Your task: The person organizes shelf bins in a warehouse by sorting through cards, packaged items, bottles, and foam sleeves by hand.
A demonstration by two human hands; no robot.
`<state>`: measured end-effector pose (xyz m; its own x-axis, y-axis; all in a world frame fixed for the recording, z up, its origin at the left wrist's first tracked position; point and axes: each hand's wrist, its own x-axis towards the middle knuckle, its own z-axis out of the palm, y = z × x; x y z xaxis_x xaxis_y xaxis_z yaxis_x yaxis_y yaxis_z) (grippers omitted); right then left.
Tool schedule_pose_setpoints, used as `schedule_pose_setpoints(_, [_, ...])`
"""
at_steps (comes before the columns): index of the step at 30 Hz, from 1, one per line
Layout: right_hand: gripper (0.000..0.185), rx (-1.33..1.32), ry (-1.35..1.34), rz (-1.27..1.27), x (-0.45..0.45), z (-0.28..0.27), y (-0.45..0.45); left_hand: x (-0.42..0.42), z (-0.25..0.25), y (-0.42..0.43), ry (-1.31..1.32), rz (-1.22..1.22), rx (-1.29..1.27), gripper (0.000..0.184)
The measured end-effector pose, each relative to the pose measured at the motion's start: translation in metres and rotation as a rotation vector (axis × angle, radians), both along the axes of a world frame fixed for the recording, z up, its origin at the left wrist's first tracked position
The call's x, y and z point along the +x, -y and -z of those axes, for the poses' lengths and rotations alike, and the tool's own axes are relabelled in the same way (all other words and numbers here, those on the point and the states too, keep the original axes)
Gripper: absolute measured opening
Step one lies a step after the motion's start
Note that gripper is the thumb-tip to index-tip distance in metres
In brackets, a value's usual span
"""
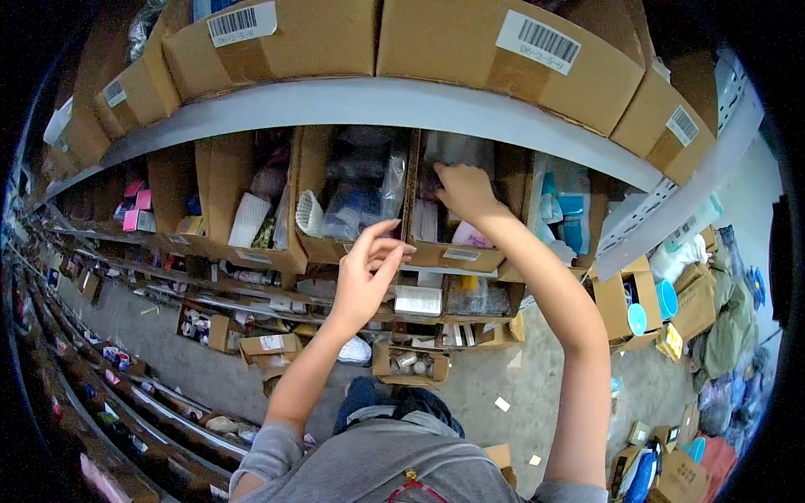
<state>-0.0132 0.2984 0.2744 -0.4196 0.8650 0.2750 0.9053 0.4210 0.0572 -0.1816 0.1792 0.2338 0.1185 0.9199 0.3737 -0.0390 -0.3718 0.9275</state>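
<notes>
My right hand point(466, 191) reaches into an open cardboard box point(449, 254) on the shelf. Its fingers are curled down at the box's left inner side, and whatever they grip is hidden. Clear plastic packaging point(457, 149) lies behind the fingers, and a pink and white packet point(471, 235) sits below the wrist. My left hand point(366, 268) hovers in front of the neighbouring box point(323, 250), holding nothing, its fingers loosely bent and thumb apart. That box contains clear plastic bags point(356, 205) and a white foam net sleeve point(309, 213).
Above the hands runs a white shelf edge point(369, 101) carrying barcoded cartons point(310, 50). Blue packages point(570, 222) fill a bin to the right. Lower shelves hold more boxes, including a small carton point(409, 366) near my legs. Cartons and blue tubs point(667, 298) stand at right.
</notes>
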Motion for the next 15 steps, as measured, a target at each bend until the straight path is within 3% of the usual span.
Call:
schedule_pose_setpoints(3, [0.052,-0.054,-0.026,0.099,-0.004,-0.009,0.021,-0.015,0.001,0.004,-0.015,-0.002,-0.027,0.032])
schedule_pose_setpoints(4, [0.059,-0.25,0.001,0.128,-0.008,-0.019,0.027,-0.016,0.0,0.006,-0.003,0.021,-0.076,0.032])
schedule_pose_setpoints(7, [0.053,-0.556,0.055,0.132,-0.004,-0.003,0.009,-0.013,0.006,0.006,0.017,0.069,-0.06,0.032])
schedule_pose_setpoints(11, [0.05,-0.421,0.024,0.035,-0.003,-0.001,0.004,-0.014,0.001,0.011,-0.068,0.101,-0.094,0.033])
schedule_pose_setpoints(13, [0.046,-0.553,-0.265,-0.01,0.0,-0.014,0.006,-0.02,0.001,0.01,-0.076,0.108,-0.09,0.032])
schedule_pose_setpoints(15, [0.046,-0.658,-0.299,0.066,-0.001,-0.038,0.018,-0.028,0.001,0.011,-0.083,0.103,-0.094,0.032])
